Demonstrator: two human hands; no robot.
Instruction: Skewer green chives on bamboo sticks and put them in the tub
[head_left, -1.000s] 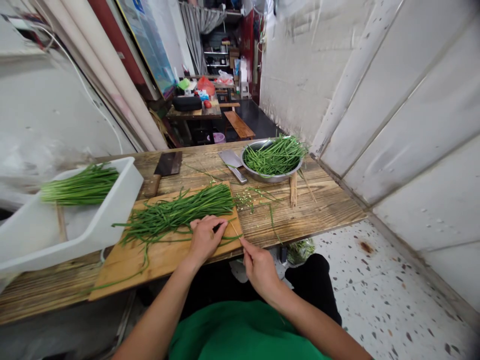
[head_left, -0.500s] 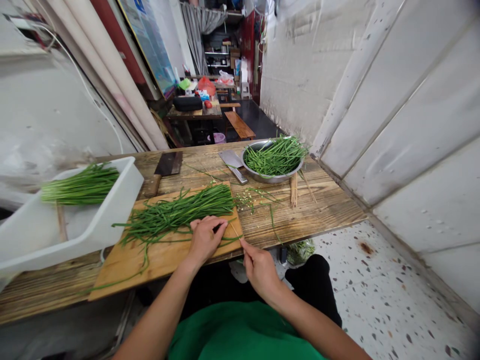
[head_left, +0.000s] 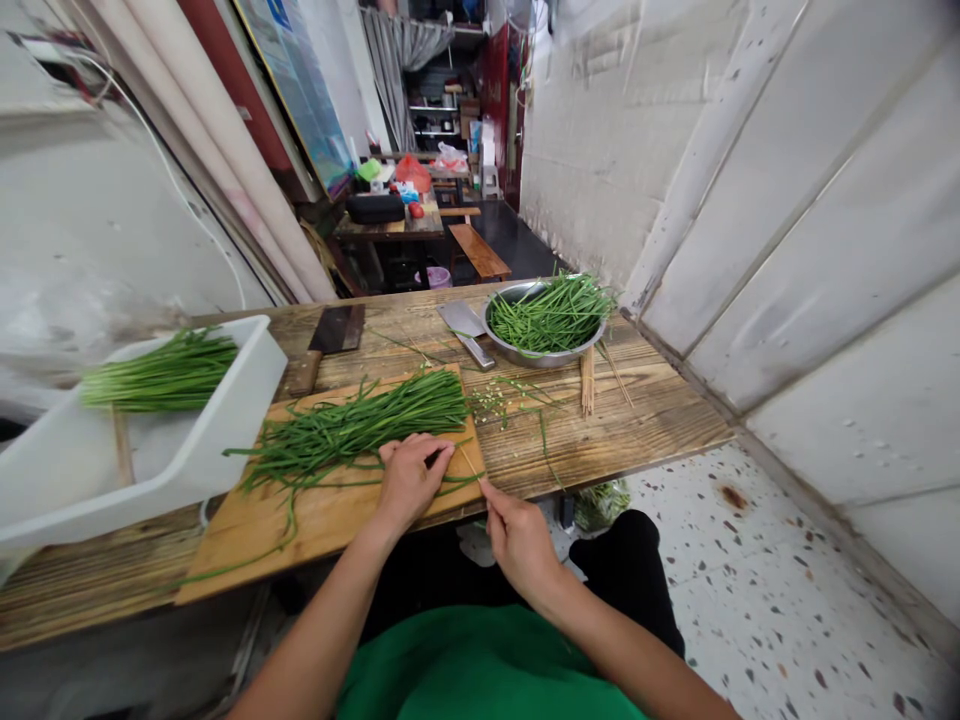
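In the head view, a pile of green stalks lies across a cutting board, seemingly laid lengthwise so that single stalks are easy to pick off. The left hand rests at its near edge, fingers curled and thumb bent toward the forefinger, probably to steady what lies beneath; whether it pinches anything I cannot tell. The right hand has thumb and forefinger closed on the near end of a thin stick, apparently for fine control. The stick slants from that pinch toward the left fingertips, over the board's right corner. A loose stalk runs from under the left hand to beside the right fingertips; the pile lies beyond both hands. A bundle of sticks sits near the steel bowl, presumably within the right hand's reach.
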